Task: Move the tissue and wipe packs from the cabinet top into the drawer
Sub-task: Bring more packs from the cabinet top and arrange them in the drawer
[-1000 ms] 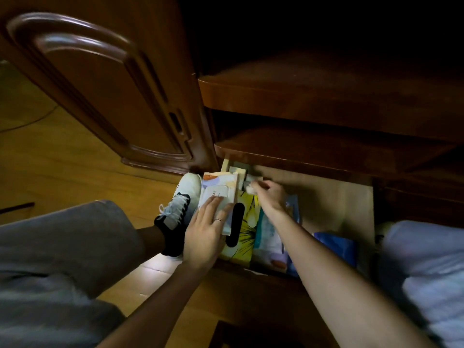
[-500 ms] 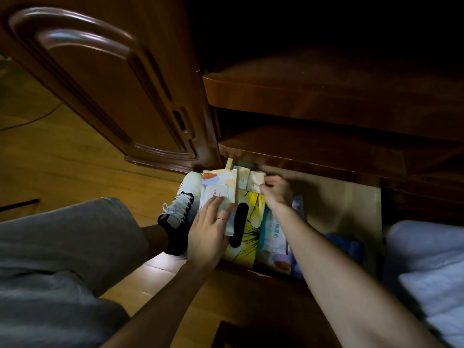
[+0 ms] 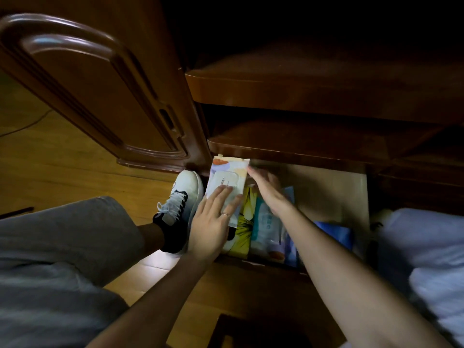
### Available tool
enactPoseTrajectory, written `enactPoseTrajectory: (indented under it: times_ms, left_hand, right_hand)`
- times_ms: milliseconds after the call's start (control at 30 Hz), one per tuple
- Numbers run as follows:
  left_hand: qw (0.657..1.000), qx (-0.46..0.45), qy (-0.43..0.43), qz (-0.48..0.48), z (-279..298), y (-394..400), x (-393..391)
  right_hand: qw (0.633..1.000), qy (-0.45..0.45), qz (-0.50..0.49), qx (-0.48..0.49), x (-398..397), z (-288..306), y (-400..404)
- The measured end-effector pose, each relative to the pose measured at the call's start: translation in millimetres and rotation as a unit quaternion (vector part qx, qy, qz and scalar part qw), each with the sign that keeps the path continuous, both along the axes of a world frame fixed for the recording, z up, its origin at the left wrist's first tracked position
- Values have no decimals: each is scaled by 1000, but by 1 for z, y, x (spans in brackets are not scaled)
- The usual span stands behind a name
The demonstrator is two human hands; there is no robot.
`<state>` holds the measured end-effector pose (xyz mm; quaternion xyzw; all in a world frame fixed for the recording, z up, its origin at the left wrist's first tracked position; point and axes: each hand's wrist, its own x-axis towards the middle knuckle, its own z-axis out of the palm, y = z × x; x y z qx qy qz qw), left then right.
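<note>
The drawer (image 3: pixel 326 194) is pulled open below the cabinet, its pale bottom showing on the right. A white wipe pack with a flip lid (image 3: pixel 227 177) lies at the drawer's left end, on top of a yellow flowered tissue box (image 3: pixel 243 227). My left hand (image 3: pixel 213 222) rests flat on the wipe pack, fingers spread. My right hand (image 3: pixel 268 189) is open, its fingertips at the pack's right edge. A teal wipe pack (image 3: pixel 266 229) and a blue pack (image 3: pixel 336 232) lie further right in the drawer.
An open cabinet door (image 3: pixel 100 96) stands at the left. Dark wooden shelves (image 3: pixel 313 96) overhang the drawer. My white and black shoe (image 3: pixel 179 204) and grey trouser leg (image 3: pixel 62 247) are beside the drawer on the wooden floor. White bedding (image 3: pixel 426 259) lies at the right.
My right hand has let go of the small packs at the drawer's back and opened beside the wipe pack. The left hand stays pressed on the pack.
</note>
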<state>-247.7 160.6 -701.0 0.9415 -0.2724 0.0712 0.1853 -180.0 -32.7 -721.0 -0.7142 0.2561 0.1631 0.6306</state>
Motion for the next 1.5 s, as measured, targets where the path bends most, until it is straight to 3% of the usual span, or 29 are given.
enactPoseTrajectory:
  times_ms: [67,133,200,267,333,367,400,500,567,633,700,867,1000,1233,1433,1500]
  left_hand:
    - [996,12,-13,-84,4,-7,-2]
    - [994,33,-11,-108,10,-15,-8]
    - [999,14,13,-43,19,-22,-12]
    - [984,-98,142,47,31,-32,-14]
    - [893,-255,343,136,43,-45,-9]
    - [838,-304,418,176,48,-51,-6]
    - [808,-312,456,206,52,-54,-2]
    - [784,-316,463,266,56,-52,6]
    - [762,-347,461,294,63,-47,6]
    - [767,-349,447,300,67,-42,5]
    - [763,-357,441,309,67,-38,4]
    - [758,-360,424,341,58,-25,5]
    - [755,-364,421,347,52,-21,8]
    - [749,-383,423,338,56,-24,4]
    - [761,-374,405,343,58,-17,-1]
    - [761,-372,403,346,57,-16,-1]
  right_hand:
    - [996,-9,26,89,-8,8,-9]
    - [995,-52,20,87,-18,10,-24]
    - [995,-71,-14,74,-31,13,-45]
    - [996,-62,-24,55,-45,13,-63]
    - [998,-38,-10,59,-58,11,-70]
    - [997,-30,0,75,-62,11,-69]
    - [995,-27,7,98,-65,13,-64]
    - [988,4,-27,152,-62,18,-55]
    - [993,41,-48,102,-62,13,-55]
    - [996,67,-4,-56,-68,-7,-59]
    - [974,108,64,-187,-78,-26,-55]
    - [939,123,51,-316,-84,-45,-28]
    - [956,124,35,-265,-78,-41,-30]
    - [944,115,48,-307,-85,-25,-23]
    - [978,124,7,-169,-88,-23,-19]
    - [978,124,31,-164,-86,-21,-20]
